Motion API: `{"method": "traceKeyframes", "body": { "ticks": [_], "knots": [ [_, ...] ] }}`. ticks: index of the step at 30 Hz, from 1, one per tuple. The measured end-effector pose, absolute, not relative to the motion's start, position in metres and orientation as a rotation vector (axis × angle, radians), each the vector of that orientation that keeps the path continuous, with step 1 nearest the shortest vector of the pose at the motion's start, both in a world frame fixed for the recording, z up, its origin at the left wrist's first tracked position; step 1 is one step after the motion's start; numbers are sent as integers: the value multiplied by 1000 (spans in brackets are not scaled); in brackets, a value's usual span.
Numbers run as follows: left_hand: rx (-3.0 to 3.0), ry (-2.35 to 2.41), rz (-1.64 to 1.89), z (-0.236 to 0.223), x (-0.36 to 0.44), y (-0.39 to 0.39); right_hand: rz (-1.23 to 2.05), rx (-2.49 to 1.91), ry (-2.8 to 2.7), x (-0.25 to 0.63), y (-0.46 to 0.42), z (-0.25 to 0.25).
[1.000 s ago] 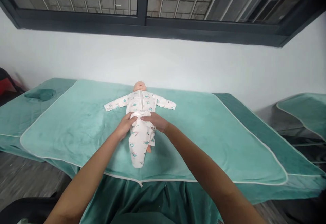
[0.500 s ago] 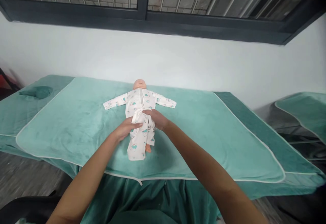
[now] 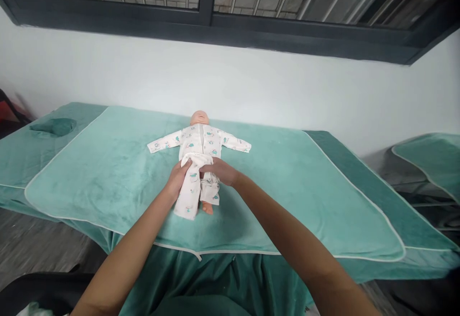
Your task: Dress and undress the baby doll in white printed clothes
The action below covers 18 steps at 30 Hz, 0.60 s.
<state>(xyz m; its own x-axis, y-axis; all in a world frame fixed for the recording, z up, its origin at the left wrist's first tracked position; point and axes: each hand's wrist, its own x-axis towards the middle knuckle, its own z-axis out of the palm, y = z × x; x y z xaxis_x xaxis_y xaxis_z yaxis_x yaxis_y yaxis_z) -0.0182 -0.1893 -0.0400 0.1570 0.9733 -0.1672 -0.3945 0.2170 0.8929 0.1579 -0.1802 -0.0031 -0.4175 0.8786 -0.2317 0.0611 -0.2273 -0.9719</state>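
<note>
A baby doll (image 3: 199, 117) lies on its back on the green bed, head toward the wall and arms spread in a white printed top (image 3: 196, 139). White printed trousers (image 3: 187, 196) are bunched around its lower body. One bare foot (image 3: 207, 207) sticks out of the right trouser leg; the left leg of the trousers lies flat, with no foot showing. My left hand (image 3: 178, 176) is closed on the left side of the waistband, thumb on top. My right hand (image 3: 220, 170) grips the trousers near the middle and right, its fingertips partly hidden in the cloth.
A light green blanket (image 3: 287, 186) with white piping covers the bed (image 3: 373, 182). A dark green face hole (image 3: 53, 127) is at the bed's left end. Behind stand a white wall (image 3: 251, 86) and a barred window. Another green-covered bed (image 3: 434, 158) is at the right.
My left hand has moved up and left to the waistband. The trousers' left leg has swung left, opening a gap between the legs. My right hand stays on the cloth.
</note>
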Motion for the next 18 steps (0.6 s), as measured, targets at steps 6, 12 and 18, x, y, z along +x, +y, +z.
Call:
{"method": "traceKeyframes", "body": {
  "ticks": [6,12,18],
  "knots": [
    [776,881,1107,-33,-16,-202,1570,-1203,-1372,152,-183,-11],
    [627,907,1127,-20,-12,-237,983,-1470,-1937,148,-186,-9],
    [446,996,1173,-21,-8,-287,620,-1631,-2354,136,-197,-6]
  ]
}}
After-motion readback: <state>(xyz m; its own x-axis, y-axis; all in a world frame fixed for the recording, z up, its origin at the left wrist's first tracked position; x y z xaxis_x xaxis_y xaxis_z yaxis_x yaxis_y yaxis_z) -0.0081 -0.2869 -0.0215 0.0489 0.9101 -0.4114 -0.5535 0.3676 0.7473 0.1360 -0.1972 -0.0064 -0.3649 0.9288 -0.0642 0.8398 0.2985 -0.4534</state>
